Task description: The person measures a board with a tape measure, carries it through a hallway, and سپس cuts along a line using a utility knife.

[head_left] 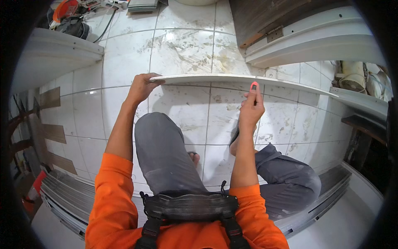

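A long, thin white panel [207, 79] stands on edge across the tiled floor in front of my knees. My left hand [144, 88] is closed around its left end, fingers over the top edge. Right of the panel's middle, my right hand [252, 108] is closed around a small red-and-black tool [253, 86] that looks like a utility knife. Its red end is up against the panel's near side, and no blade shows. The panel slants away to the right, toward the wall.
Door frame pieces [306, 45] flank a brown door [286, 12] at the upper right. A white wall end [70, 50] juts in from the left. Stacked grey metal profiles [70, 195] lie behind me. Dirty white tiles [182, 50] surround the panel, and a black bucket [74, 29] stands at the far left.
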